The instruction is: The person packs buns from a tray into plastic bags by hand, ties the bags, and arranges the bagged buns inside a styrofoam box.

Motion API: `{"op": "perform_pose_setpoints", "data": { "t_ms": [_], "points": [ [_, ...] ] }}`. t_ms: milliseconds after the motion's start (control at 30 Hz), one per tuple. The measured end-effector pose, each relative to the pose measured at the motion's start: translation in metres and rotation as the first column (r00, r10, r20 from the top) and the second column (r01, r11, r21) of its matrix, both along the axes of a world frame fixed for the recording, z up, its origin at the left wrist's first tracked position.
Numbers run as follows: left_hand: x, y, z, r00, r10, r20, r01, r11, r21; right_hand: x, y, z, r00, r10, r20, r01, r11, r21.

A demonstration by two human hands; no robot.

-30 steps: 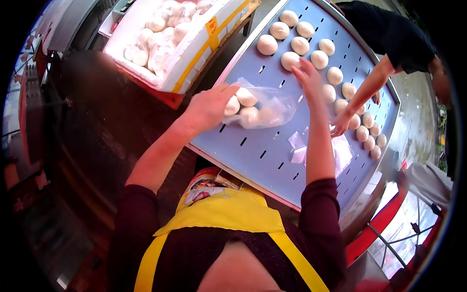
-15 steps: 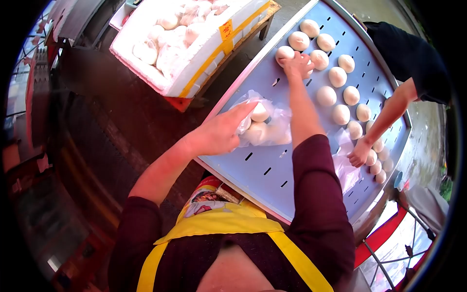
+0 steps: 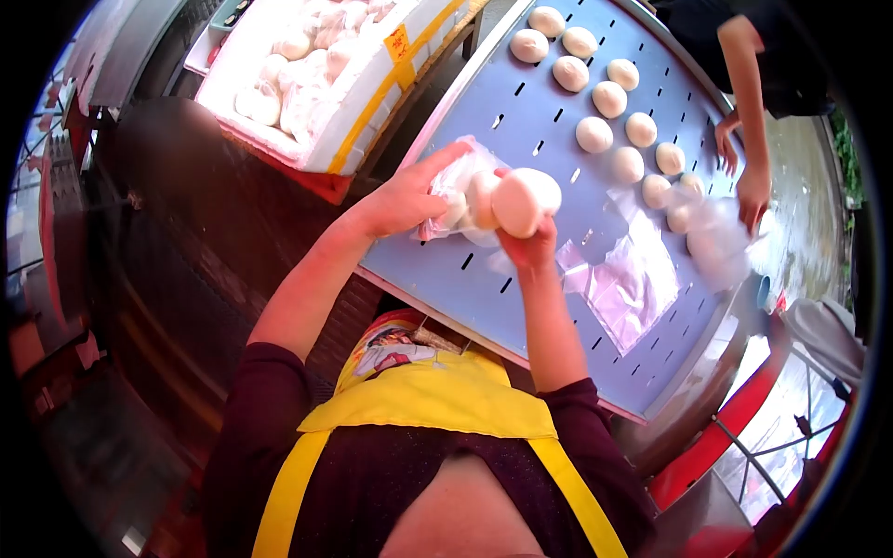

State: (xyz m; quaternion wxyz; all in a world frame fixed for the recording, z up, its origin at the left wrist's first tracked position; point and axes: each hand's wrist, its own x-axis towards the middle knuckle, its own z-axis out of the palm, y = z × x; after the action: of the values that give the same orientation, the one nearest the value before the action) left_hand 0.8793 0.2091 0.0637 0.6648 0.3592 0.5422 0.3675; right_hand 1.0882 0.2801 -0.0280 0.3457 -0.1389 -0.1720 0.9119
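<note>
My left hand (image 3: 402,197) grips the edge of a clear plastic bag (image 3: 463,167) with white steamed buns inside it. Close against the bag's mouth, my right hand (image 3: 532,244) is closed around steamed buns (image 3: 523,201), seemingly two pressed together. Its fingers are partly hidden behind them. Both hands are above the near left part of a blue slotted tray (image 3: 484,270). Loose steamed buns (image 3: 593,135) sit in rough rows across the tray's far and right side.
A white foam box (image 3: 358,130) of bagged buns stands at the upper left. Flat plastic bags (image 3: 637,279) lie on the tray at right. Across the tray, a co-worker's hand (image 3: 753,197) is at another plastic bag (image 3: 718,246) with buns.
My right hand has lifted buns off the far part of the tray and brought them back to the bag in my left hand. The co-worker's bag now has buns in it.
</note>
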Motion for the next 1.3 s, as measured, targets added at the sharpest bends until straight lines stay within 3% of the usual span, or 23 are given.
{"op": "perform_pose_setpoints", "data": {
  "t_ms": [33, 67, 100, 233, 333, 367, 433, 467, 500, 533, 567, 600, 633, 700, 800, 933, 1033, 1067, 1100, 1133, 1167, 1233, 1300],
  "points": [
    [0.002, -0.001, 0.001, 0.999, -0.048, 0.010, 0.048, 0.998, -0.046, 0.009, 0.007, 0.003, 0.923, 0.000, 0.386, -0.085, 0.975, 0.205],
    [0.006, 0.001, 0.002, 0.998, -0.062, -0.022, 0.061, 0.997, -0.054, 0.013, 0.016, 0.005, 0.708, -0.087, 0.701, -0.244, 0.901, 0.359],
    [0.012, 0.004, 0.004, 0.996, -0.073, -0.052, 0.070, 0.996, -0.063, 0.011, 0.016, 0.006, 0.478, -0.586, 0.654, -0.507, 0.424, 0.750],
    [0.017, 0.013, -0.019, 0.994, 0.098, -0.044, -0.095, 0.993, 0.066, 0.010, 0.012, -0.002, 0.206, -0.800, 0.563, -0.879, 0.101, 0.466],
    [0.010, 0.019, -0.016, 0.993, 0.110, -0.052, -0.109, 0.994, 0.032, 0.016, 0.019, 0.012, 0.198, -0.756, 0.623, -0.872, 0.154, 0.464],
    [0.010, 0.019, -0.010, 0.994, 0.092, -0.058, -0.092, 0.996, 0.007, 0.021, 0.028, 0.035, 0.301, -0.623, 0.722, -0.823, 0.212, 0.527],
    [0.013, 0.022, -0.015, 0.983, 0.097, -0.156, -0.080, 0.991, 0.111, 0.041, 0.057, 0.080, 0.619, -0.019, 0.785, -0.614, 0.612, 0.499],
    [0.012, 0.025, -0.009, 0.986, 0.055, -0.160, -0.043, 0.996, 0.078, 0.059, 0.081, 0.093, 0.655, 0.067, 0.753, -0.548, 0.727, 0.413],
    [0.013, 0.025, 0.000, 0.987, 0.009, -0.159, -0.003, 0.999, 0.039, 0.063, 0.098, 0.100, 0.735, -0.132, 0.665, -0.191, 0.901, 0.390],
    [0.015, 0.025, 0.005, 0.987, -0.035, -0.157, 0.035, 0.999, 0.002, 0.074, 0.127, 0.074, 0.568, -0.459, 0.683, -0.087, 0.792, 0.604],
    [0.019, 0.024, 0.004, 0.991, 0.008, -0.131, 0.004, 0.996, 0.085, 0.084, 0.150, 0.054, 0.223, -0.691, 0.687, -0.272, 0.633, 0.725],
    [0.021, 0.025, 0.005, 0.991, -0.010, -0.132, 0.020, 0.997, 0.071, 0.114, 0.192, -0.010, 0.035, -0.776, 0.630, -0.456, 0.549, 0.701],
    [0.020, 0.026, 0.008, 0.991, -0.021, -0.135, 0.029, 0.998, 0.059, 0.121, 0.212, -0.034, 0.140, -0.638, 0.758, -0.374, 0.674, 0.636],
    [0.023, 0.028, 0.009, 0.987, -0.022, -0.158, 0.034, 0.997, 0.071, 0.112, 0.236, -0.083, -0.230, -0.586, 0.777, -0.537, 0.742, 0.401],
    [0.027, 0.029, 0.003, 0.984, 0.008, -0.181, 0.010, 0.995, 0.096, 0.047, 0.222, -0.077, -0.458, -0.558, 0.692, -0.546, 0.791, 0.276],
    [0.029, 0.031, 0.000, 0.978, 0.003, -0.210, 0.022, 0.993, 0.114, 0.033, 0.217, -0.078, -0.572, -0.571, 0.589, -0.559, 0.796, 0.230],
    [0.026, 0.031, 0.008, 0.990, 0.039, -0.134, -0.033, 0.998, 0.046, 0.062, 0.250, -0.095, -0.416, -0.596, 0.686, -0.552, 0.766, 0.330],
    [0.022, 0.031, 0.008, 0.992, 0.049, -0.117, -0.046, 0.999, 0.029, 0.069, 0.257, -0.092, -0.267, -0.580, 0.770, -0.435, 0.785, 0.441],
    [0.018, 0.030, 0.007, 0.993, 0.059, -0.100, -0.058, 0.998, 0.011, 0.076, 0.261, -0.090, 0.116, -0.500, 0.858, -0.152, 0.845, 0.513],
    [0.016, 0.030, 0.006, 0.994, 0.065, -0.086, -0.063, 0.998, 0.028, 0.077, 0.257, -0.064, 0.549, -0.367, 0.751, 0.125, 0.924, 0.361],
    [0.016, 0.031, 0.004, 0.995, 0.071, -0.068, -0.068, 0.997, 0.047, 0.071, 0.241, -0.030, 0.809, -0.278, 0.517, 0.218, 0.960, 0.175],
    [0.020, 0.030, -0.005, 0.996, 0.091, -0.025, -0.089, 0.994, 0.071, 0.044, 0.175, 0.030, 0.967, -0.211, 0.141, 0.213, 0.977, -0.004],
    [0.022, 0.033, -0.016, 0.991, 0.132, 0.014, -0.133, 0.986, 0.105, 0.007, 0.099, 0.076, 0.968, -0.153, -0.201, 0.120, 0.979, -0.167]
  ]
}}
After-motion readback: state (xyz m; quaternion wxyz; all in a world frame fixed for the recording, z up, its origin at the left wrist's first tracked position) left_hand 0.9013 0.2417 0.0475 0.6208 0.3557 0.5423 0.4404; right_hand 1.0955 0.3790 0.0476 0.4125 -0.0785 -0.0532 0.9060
